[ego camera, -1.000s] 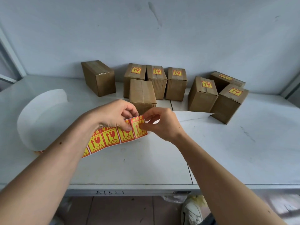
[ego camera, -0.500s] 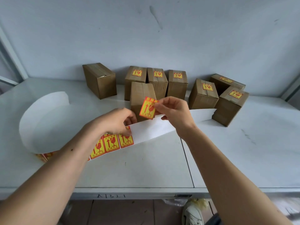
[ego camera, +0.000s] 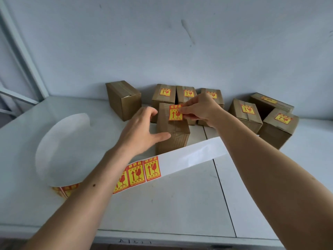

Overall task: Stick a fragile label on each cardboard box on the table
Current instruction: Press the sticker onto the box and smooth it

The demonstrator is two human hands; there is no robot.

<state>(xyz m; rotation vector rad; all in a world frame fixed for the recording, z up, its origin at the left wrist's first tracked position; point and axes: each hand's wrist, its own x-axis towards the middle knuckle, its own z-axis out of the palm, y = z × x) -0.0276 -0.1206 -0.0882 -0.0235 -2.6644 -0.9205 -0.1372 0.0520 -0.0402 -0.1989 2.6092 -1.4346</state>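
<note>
A brown cardboard box stands in front of the row. My right hand pinches a red and yellow fragile label by its right edge and holds it over the top of that box. My left hand is spread, with its fingers against the box's left side and its thumb on the near face. The label strip lies on the white table, released, with its bare backing curling right. A box without a label stands at the back left.
Several labelled boxes line the wall: three in the middle and three at the right. A loop of white backing paper arches at the left over the label roll. The table's front edge is close to me.
My right hand carried the peeled label from above the strip forward onto the front box. My left hand let go of the strip and went to the box's left side.
</note>
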